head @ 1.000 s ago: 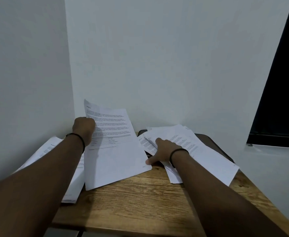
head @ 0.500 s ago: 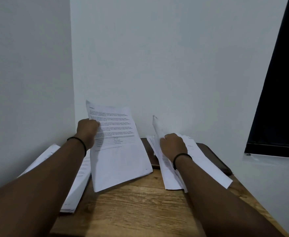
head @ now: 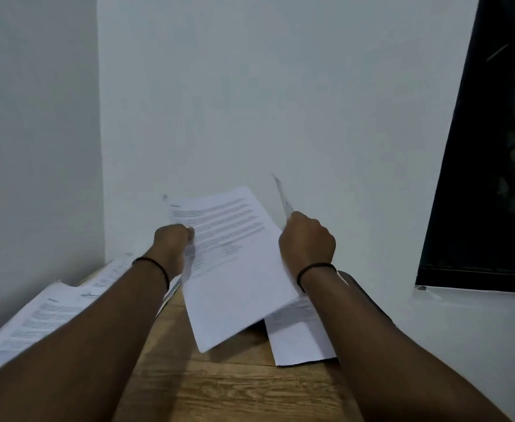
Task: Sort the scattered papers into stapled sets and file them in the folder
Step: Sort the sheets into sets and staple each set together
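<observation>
Indoors, at a wooden table [head: 219, 388] in a white corner, our left hand [head: 171, 242] grips a printed sheet [head: 238, 269], our right hand [head: 306, 242] pinches another paper [head: 283, 197]; text unreadable.

White printed paper sheet [head: 235, 269]: lifted off the wooden surface, tilted, text side up, gripped at its left edge. Second white sheet [head: 283, 197]: raised edge-on, nearly upright. White paper stack [head: 299, 339]: lies flat, partly beneath the lifted sheet. Further white printed pages [head: 37, 318]: spread flat at far left.
</observation>
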